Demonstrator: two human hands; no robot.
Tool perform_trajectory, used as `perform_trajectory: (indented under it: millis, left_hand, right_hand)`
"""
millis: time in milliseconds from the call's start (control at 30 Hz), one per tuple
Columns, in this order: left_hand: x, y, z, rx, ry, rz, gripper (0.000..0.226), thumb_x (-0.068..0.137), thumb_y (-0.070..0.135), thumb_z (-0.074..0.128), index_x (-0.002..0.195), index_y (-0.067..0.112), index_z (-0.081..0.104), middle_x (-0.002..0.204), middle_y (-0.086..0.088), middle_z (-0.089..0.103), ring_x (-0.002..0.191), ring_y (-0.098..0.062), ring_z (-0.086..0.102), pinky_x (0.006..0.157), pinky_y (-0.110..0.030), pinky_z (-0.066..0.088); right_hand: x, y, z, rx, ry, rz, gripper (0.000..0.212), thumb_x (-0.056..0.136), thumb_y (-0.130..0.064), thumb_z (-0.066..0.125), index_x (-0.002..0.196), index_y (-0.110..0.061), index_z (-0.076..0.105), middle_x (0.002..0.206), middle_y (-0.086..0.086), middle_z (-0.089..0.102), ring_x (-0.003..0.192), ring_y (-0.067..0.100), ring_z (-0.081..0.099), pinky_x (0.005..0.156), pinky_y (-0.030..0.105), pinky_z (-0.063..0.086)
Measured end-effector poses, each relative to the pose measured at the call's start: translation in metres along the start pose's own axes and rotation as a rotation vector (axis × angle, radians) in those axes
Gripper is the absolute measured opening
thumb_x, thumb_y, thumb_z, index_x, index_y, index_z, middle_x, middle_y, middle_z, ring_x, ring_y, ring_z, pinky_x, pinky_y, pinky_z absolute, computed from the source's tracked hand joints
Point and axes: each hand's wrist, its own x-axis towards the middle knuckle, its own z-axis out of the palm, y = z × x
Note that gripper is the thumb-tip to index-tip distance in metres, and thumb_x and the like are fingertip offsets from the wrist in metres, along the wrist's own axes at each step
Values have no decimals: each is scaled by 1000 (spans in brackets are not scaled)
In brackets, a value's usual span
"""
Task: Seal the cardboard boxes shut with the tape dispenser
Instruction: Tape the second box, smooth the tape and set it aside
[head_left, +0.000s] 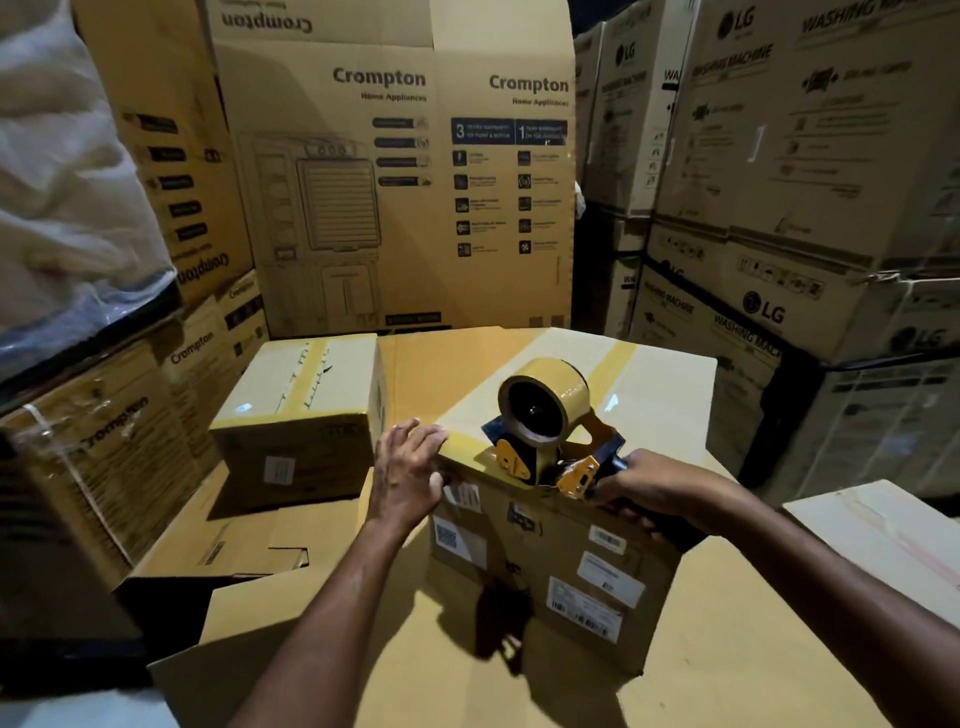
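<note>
Two bare forearms reached in from the bottom of the head view. The left hand (410, 473) lay flat over the near top corner of the cardboard box (571, 571), fingers spread and relaxed on a yellow tape strip, gripping nothing. The right hand (660, 483) was clenched around the dark handle of the tape dispenser (550, 447), which sat at the box's near top edge, its yellow roll (543, 402) raised above the lid. A smaller taped box (301, 415) stood well to the left. Both rested on flattened cardboard (467, 675). Crompton cartons (395, 182) and LG cartons (779, 156) were stacked behind.
</note>
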Motion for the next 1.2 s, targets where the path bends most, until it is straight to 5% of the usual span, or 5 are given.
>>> perform_trajectory:
  millis: [300,433,667,867,1200]
  left_hand:
    - [-2,45,0,96,-75,16,83,61,17,91,138,8,60,141,-11,60,138,-32,50,122,-46,20]
    - [-19,97,9,54,-137,223,81,57,28,100,126,4,67,132,-15,65,127,-33,59,114,-42,38]
    - [-22,121,2,-14,-102,79,66,56,7,96,115,5,67,114,-8,65,109,-27,59,88,-43,59]
    - [-26,124,-1,3,-123,45,72,56,-4,77,125,10,63,123,-6,62,117,-24,55,99,-41,54]
    - [-31,142,-4,55,-172,20,78,67,17,84,140,9,55,139,-8,56,132,-27,48,115,-47,42]
  right_hand:
    - [-27,51,-16,75,15,-47,21,94,-24,71,81,-10,62,59,1,52,46,14,46,47,26,39]
    - [-27,49,-16,70,2,-94,20,90,-23,71,79,-9,62,60,3,52,45,15,47,48,27,40]
    - [-33,50,-17,57,14,-110,20,90,-24,71,77,-12,63,57,-1,53,44,14,47,47,25,40]
    - [-63,87,-35,109,10,-90,17,94,-21,69,91,-5,63,61,2,53,45,14,46,46,27,40]
    - [-111,139,-49,174,51,-51,26,95,-21,69,78,-9,54,57,3,45,44,16,36,45,27,32]
